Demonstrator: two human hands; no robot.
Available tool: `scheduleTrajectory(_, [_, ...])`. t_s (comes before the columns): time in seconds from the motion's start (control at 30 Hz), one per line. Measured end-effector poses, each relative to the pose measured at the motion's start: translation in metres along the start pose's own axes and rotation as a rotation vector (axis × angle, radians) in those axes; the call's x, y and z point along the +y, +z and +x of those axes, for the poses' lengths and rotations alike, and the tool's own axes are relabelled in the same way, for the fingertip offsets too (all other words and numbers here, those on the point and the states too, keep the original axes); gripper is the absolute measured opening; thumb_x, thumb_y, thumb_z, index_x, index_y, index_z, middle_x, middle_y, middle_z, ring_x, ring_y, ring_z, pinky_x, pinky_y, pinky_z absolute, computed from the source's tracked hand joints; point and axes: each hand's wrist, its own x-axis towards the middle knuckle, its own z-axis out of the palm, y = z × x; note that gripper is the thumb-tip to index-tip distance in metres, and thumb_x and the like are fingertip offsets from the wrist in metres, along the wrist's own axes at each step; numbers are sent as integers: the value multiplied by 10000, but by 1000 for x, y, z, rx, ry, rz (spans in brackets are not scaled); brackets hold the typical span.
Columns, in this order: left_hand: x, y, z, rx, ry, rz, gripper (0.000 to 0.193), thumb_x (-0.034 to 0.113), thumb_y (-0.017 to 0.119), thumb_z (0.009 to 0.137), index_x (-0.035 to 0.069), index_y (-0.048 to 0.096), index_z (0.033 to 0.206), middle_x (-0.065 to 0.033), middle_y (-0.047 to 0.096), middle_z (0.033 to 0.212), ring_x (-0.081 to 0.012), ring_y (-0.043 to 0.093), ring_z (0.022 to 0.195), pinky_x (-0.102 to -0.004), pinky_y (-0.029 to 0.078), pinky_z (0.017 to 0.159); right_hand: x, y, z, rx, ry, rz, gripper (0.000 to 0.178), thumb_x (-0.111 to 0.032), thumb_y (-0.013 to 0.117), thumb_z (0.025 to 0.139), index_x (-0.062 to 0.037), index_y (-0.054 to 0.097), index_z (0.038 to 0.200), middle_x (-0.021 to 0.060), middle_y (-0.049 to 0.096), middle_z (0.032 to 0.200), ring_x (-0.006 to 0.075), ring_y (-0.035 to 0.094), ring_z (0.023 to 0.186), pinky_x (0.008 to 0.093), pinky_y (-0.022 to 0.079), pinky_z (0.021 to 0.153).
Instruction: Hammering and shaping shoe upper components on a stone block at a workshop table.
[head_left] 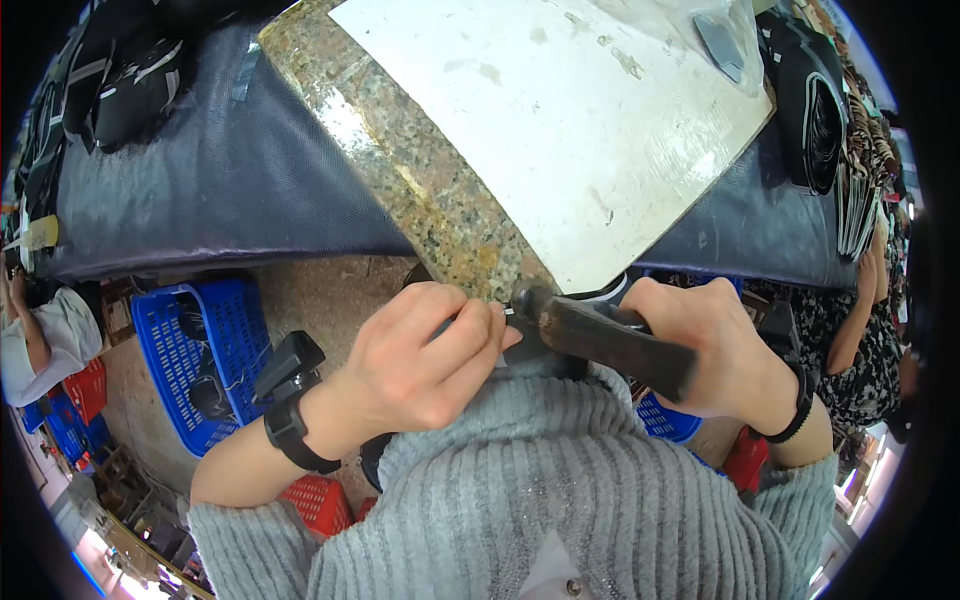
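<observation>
Grey ribbed knit sweater [560, 490] fills the bottom of the view, closest of all, and both arms come up out of it. Left hand [425, 365] wears a black wrist strap [290, 430] with a small black box on it. Its fingers [470, 335] are curled in tight, pinching a small thin piece [507, 312] at their tips — too small and too hidden to tell what it is. It looks pinched that way so it stays put right at the edge of the stone.

Right hand [715, 350] is wrapped all the way around the dark handle of a hammer [600, 335], fingers closed hard on it. It wears a thin black band [795, 415] at the wrist. The rounded hammer head sits just beside the left fingertips, touching or almost touching the small piece, so both hands meet at 1 spot.

Just past the fingertips lies a speckled granite slab [420, 180] — a hard base for hitting on, I think. On top of it, farther from the fingers, is a big white board [560, 120] with scuffs and marks. Dark cloth [220, 170] covers the table under the stone. Below the left hand, down on the floor, is a blue plastic crate [200, 360]. A red crate [320, 500] sits near the left elbow.
</observation>
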Motion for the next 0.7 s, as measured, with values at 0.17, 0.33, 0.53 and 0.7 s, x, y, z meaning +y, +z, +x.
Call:
scheduleTrajectory(0.17, [-1,-3,0,9,-119,-99,252,49,777,623,-29,651,828,-94,581,798,-237,578,691,-324,493,583,1,4,1,-4,-38,-17,310,-267,694,830,-31,495,810,117,565,618,310,601,531,376,458,471])
scheduleTrajectory(0.33, [-4,-4,-4,17,-88,-93,266,77,794,624,-20,655,828,-86,588,813,-243,582,702,-316,502,597,3,3,2,-24,-42,-10,308,-260,686,839,-33,481,807,119,561,622,313,600,537,376,457,473])
scheduleTrajectory(0.53, [0,-6,-4,-9,-55,-28,257,69,778,632,-35,644,826,-101,590,785,-248,589,692,-318,513,579,9,2,4,11,-49,-19,332,-295,702,827,-41,489,809,116,557,603,319,596,529,376,460,479])
scheduleTrajectory(0.7, [-3,-3,-5,34,-47,-62,280,67,764,601,-44,630,820,-111,593,796,-259,597,707,-328,518,589,2,6,7,12,-90,-81,348,-334,714,814,-53,511,791,113,566,598,310,598,519,376,464,477])
